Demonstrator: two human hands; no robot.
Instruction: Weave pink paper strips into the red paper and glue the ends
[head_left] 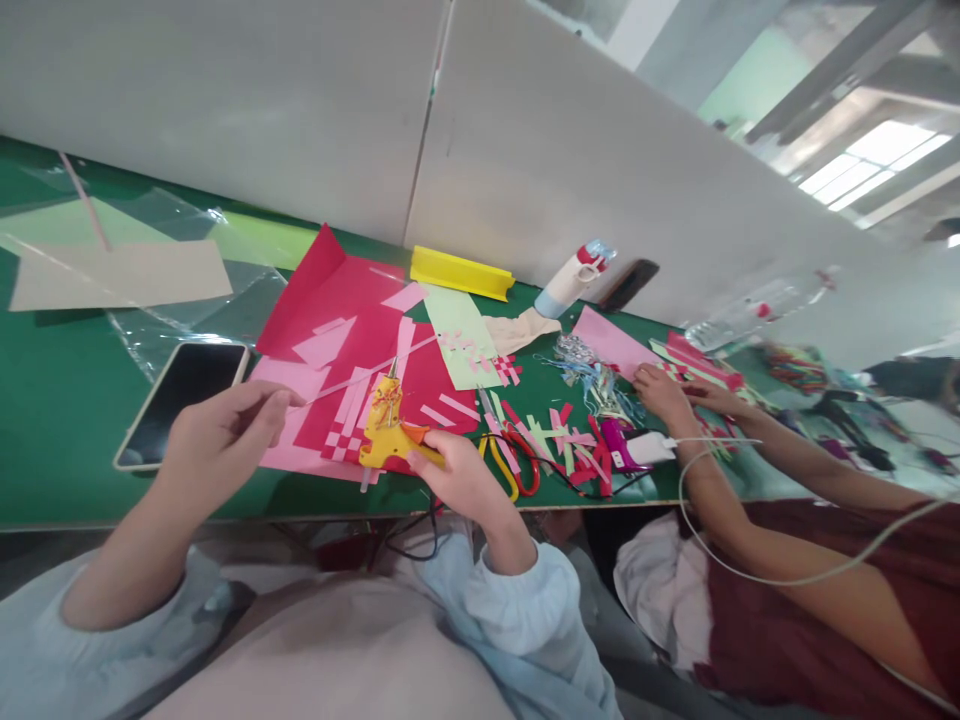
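Observation:
My right hand is wrapped round the handle of a yellow hot glue gun, whose nozzle points away from me. In my left hand the thumb and fingers pinch the near end of a long thin pink paper strip. That strip runs up to the right, passing close to the glue gun's nozzle. Beneath both lie red paper sheets and a pink sheet with loose pink strips. A small red and pink woven paper piece sits beside the gun.
Scissors with red and yellow handles lie right of my right hand, near paper scraps. A phone rests at left. Behind are a yellow holder and a bottle. A co-worker's hands work at right, by a white cable.

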